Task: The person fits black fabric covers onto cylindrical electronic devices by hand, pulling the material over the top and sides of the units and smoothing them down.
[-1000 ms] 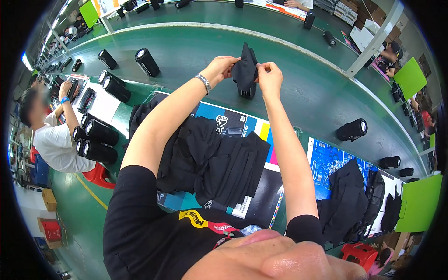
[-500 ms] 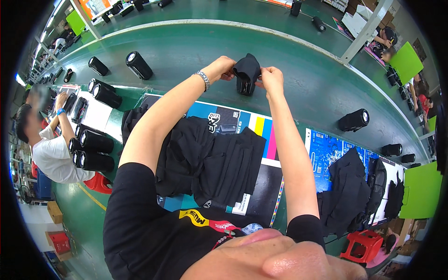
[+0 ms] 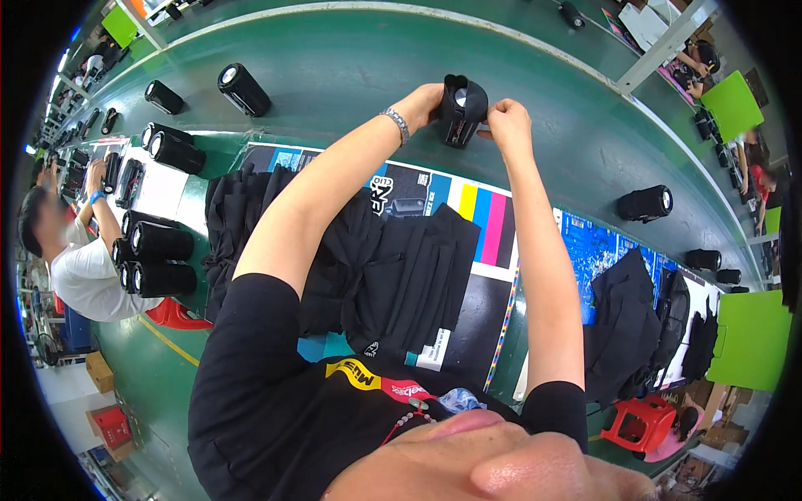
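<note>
On the green bench ahead, a black cylindrical speaker (image 3: pixel 461 98) stands upright, its round silver-centred end facing up. A black fabric sleeve (image 3: pixel 459 127) surrounds its sides, with a flap rising at the upper left. My left hand (image 3: pixel 426 103) is closed on the sleeve's left edge, fingertips partly hidden behind it. At the right edge, my right hand (image 3: pixel 508 125) has its fingers drawn together in a pinch against the sleeve. Nearer to me, a pile of folded black fabric sleeves (image 3: pixel 409 280) covers much of a printed sheet (image 3: pixel 468 334).
More black speakers stand at left (image 3: pixel 163 242) and far left (image 3: pixel 244 89); another speaker (image 3: pixel 645 203) lies at right. Black fabric pieces (image 3: pixel 622 321) rest on a blue printed sheet (image 3: pixel 585 250). A person in white (image 3: pixel 104 275) works at left. A white rail (image 3: pixel 334 12) runs beyond the bench.
The sleeve has come down around the speaker, so its round end now shows. Both hands have shifted slightly right with it, and the view has moved a little.
</note>
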The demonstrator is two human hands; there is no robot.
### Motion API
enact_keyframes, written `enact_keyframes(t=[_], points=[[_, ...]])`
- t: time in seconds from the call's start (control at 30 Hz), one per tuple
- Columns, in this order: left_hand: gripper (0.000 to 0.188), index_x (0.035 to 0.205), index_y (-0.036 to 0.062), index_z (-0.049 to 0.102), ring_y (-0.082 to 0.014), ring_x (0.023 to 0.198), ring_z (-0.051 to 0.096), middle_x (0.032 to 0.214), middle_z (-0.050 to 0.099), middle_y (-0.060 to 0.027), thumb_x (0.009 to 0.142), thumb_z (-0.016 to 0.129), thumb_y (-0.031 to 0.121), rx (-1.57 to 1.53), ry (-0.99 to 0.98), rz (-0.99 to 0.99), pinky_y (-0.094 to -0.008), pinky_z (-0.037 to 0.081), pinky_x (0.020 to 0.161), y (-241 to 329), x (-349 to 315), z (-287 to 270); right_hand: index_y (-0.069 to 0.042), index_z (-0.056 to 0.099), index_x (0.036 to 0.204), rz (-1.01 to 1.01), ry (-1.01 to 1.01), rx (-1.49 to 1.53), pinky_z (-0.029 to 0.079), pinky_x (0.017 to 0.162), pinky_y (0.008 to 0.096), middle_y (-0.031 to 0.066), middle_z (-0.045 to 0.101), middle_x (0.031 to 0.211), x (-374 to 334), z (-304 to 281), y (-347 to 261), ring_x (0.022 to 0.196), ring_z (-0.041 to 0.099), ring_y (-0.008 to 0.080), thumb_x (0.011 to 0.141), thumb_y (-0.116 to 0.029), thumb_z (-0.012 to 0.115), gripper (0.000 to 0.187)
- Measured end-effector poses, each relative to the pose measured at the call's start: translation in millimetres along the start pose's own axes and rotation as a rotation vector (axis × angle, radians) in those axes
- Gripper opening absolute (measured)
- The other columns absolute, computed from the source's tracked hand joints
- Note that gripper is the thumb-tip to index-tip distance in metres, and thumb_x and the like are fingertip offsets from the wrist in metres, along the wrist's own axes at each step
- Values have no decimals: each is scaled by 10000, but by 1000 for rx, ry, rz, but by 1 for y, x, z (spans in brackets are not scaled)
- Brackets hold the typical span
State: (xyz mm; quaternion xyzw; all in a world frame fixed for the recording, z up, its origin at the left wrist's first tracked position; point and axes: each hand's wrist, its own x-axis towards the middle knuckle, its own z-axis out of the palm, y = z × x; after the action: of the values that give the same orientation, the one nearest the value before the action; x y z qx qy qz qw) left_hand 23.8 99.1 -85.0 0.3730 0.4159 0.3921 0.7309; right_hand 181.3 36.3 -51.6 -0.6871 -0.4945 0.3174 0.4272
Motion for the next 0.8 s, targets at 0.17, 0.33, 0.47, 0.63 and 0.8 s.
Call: enact_keyframes(t=[0.17, 0.33, 0.47, 0.63, 0.8], points=[[92, 808, 33, 659, -159, 682, 631, 754, 670, -42, 808, 614, 114, 463, 143, 82, -264, 472, 596, -15, 18, -18, -35, 685, 898, 50, 17, -357, 503, 825, 445, 198, 684, 916, 2, 1, 15, 930, 653, 355, 768, -201, 573, 238], [127, 894, 94, 688, -243, 832, 657, 902, 688, -76, 810, 603, 136, 1156, 177, 429, -288, 495, 705, -36, 38, -23, -62, 700, 966, 56, -9, -457, 490, 867, 438, 197, 671, 1028, 11, -1, 23, 1001, 630, 368, 767, -219, 584, 278], [167, 914, 146, 727, -248, 1068, 510, 1085, 639, -5, 839, 610, 237, 1119, 278, 479, -373, 341, 889, -52, 32, -8, -72, 706, 960, 118, -39, -508, 493, 864, 433, 177, 678, 1019, 14, -9, 49, 999, 633, 356, 768, -218, 586, 269], [205, 932, 178, 749, -253, 1041, 518, 1063, 641, 22, 828, 640, 317, 1328, 367, 746, -420, 340, 897, -57, 31, -11, -104, 722, 936, 39, 11, -586, 501, 854, 423, 143, 692, 983, 7, -10, 47, 991, 640, 329, 771, -223, 593, 241], [459, 1003, 24, 682, -190, 919, 641, 1017, 686, -133, 848, 638, 455, 503, 253, 452, -316, 490, 764, -9, 11, 25, -77, 724, 913, 16, 16, -597, 499, 857, 435, 154, 649, 1082, 0, -17, 50, 1006, 628, 338, 774, -204, 615, 217]])
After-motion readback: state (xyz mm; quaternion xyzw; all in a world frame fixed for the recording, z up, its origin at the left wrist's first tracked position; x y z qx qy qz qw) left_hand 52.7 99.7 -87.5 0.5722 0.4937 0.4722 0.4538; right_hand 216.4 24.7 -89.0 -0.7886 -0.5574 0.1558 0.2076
